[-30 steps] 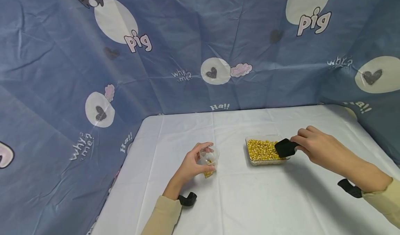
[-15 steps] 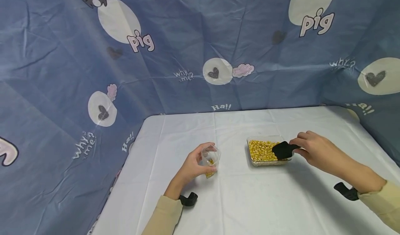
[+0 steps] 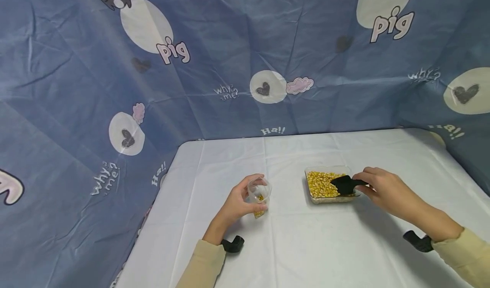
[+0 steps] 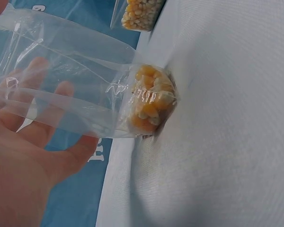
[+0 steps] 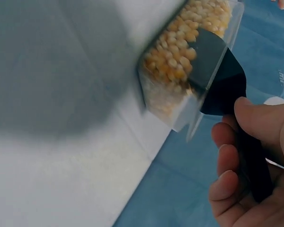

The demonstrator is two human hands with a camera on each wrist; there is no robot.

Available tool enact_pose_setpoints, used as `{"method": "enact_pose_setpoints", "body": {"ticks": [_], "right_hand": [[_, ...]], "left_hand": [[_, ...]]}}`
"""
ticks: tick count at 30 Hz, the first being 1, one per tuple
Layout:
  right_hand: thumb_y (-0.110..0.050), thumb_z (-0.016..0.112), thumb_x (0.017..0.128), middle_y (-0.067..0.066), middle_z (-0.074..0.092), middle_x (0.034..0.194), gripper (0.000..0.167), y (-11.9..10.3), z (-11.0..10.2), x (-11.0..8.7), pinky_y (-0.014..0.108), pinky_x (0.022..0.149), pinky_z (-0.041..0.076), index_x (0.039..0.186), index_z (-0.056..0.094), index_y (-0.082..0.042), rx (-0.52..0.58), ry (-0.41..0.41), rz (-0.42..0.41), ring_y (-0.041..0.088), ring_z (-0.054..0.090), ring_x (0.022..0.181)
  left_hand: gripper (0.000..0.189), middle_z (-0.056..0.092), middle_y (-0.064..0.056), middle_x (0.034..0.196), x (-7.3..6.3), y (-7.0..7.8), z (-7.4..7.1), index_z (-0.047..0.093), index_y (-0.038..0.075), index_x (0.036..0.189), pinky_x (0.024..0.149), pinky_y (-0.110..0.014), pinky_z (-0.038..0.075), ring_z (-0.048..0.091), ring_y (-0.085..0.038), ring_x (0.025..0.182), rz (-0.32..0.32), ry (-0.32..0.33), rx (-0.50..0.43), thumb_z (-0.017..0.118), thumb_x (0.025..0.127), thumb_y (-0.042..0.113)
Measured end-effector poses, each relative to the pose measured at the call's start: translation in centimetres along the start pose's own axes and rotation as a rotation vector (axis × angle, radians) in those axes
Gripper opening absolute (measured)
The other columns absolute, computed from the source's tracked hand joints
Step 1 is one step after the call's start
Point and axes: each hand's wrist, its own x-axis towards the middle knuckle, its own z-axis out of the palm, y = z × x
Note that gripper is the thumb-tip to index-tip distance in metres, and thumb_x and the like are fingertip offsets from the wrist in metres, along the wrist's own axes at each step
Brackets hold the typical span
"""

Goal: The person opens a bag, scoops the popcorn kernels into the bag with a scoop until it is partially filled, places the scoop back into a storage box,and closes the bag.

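Observation:
My left hand holds a clear plastic bag upright on the table, its mouth spread open. Yellow corn kernels fill only the bottom of the bag. To the right, a clear rectangular container is well filled with corn kernels. A black scoop dips into the container's right part, with its blade partly among the kernels. My right hand grips the scoop's handle, thumb on top and fingers curled beneath. How much corn lies on the blade cannot be seen.
A white cloth covers the table. Behind it and at the left hangs a blue printed curtain. A black strap piece sits at the left wrist, and another black piece at the right wrist.
The right hand and scoop have shifted left and slightly nearer, the blade moving further over the kernels. The left hand stays on the bag, almost still. The head view has turned slightly.

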Motion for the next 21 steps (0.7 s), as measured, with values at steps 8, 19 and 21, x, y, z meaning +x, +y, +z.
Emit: {"method": "enact_pose_setpoints", "body": {"ticks": [8, 19, 21], "right_hand": [[-0.004, 0.086, 0.075, -0.009, 0.060, 0.085, 0.031, -0.5, 1.5, -0.2, 0.025, 0.054, 0.042, 0.103, 0.074, -0.008, 0.017, 0.010, 0.066, 0.001, 0.045, 0.067], [-0.010, 0.083, 0.083, -0.010, 0.060, 0.084, 0.027, -1.2, 3.1, 0.0, 0.026, 0.055, 0.041, 0.107, 0.073, -0.007, 0.039, -0.018, 0.146, 0.000, 0.044, 0.065], [-0.010, 0.082, 0.083, -0.009, 0.061, 0.085, 0.026, -1.3, 3.3, 0.0, 0.027, 0.055, 0.041, 0.107, 0.073, -0.007, 0.040, -0.015, 0.154, 0.001, 0.045, 0.065]], "left_hand": [[0.080, 0.058, -0.005, 0.136, 0.0, 0.1, 0.0, 0.047, 0.017, 0.149, 0.113, -0.056, 0.029, 0.046, -0.024, 0.133, -0.010, 0.002, -0.006, 0.085, 0.080, 0.003], [0.081, 0.055, -0.018, 0.138, 0.0, 0.2, 0.2, 0.044, 0.011, 0.149, 0.114, -0.062, 0.023, 0.043, -0.036, 0.134, -0.009, -0.004, -0.022, 0.079, 0.079, -0.010], [0.080, 0.056, -0.017, 0.138, -0.1, 0.3, 0.2, 0.044, 0.012, 0.149, 0.115, -0.060, 0.023, 0.043, -0.036, 0.134, -0.010, -0.007, -0.023, 0.079, 0.080, -0.009]]}}
